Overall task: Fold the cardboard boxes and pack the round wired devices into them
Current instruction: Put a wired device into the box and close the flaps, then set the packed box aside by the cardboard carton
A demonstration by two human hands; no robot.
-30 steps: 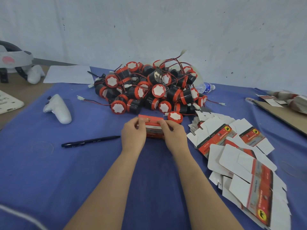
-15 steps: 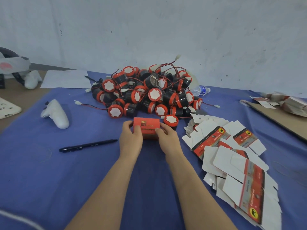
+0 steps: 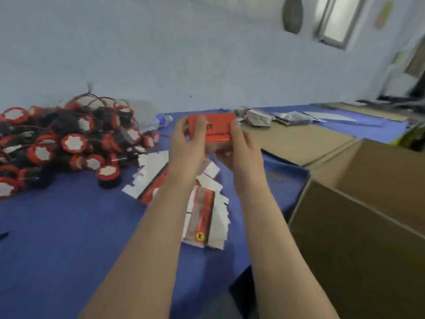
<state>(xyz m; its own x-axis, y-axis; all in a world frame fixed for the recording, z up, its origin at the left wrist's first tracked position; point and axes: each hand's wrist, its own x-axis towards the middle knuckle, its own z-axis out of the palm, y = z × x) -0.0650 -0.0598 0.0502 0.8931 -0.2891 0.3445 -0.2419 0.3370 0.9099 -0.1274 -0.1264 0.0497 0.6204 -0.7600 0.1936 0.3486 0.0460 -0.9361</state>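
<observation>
Half a second before, the small red box [image 3: 213,128] had sat low on the cloth just in front of the heap of round wired devices [image 3: 69,141]. By this moment it had been lifted clear of the table and carried to the right, and the view had swung the same way, so the heap lay off to the left. The left hand [image 3: 186,143] gripped the box's left end, thumb across the front and fingers curled behind. The right hand [image 3: 243,153] clasped the right end, with fingers wrapped underneath. The box looked closed, which suggested that this one was folded and probably filled, and was headed for the large brown carton [image 3: 368,215] standing open just to the right. That was a guess, since nothing inside the box could be seen. Below the forearms lay a loose spread of flat unfolded boxes [image 3: 202,203] on the blue cloth [image 3: 57,226]. Many devices remained unpacked. Beyond the hands a flat cardboard sheet [image 3: 299,139] covered part of the table, a water bottle [image 3: 161,118] lay behind the heap, and a pale wall [image 3: 161,54] with a window [image 3: 333,19] closed off the room.
</observation>
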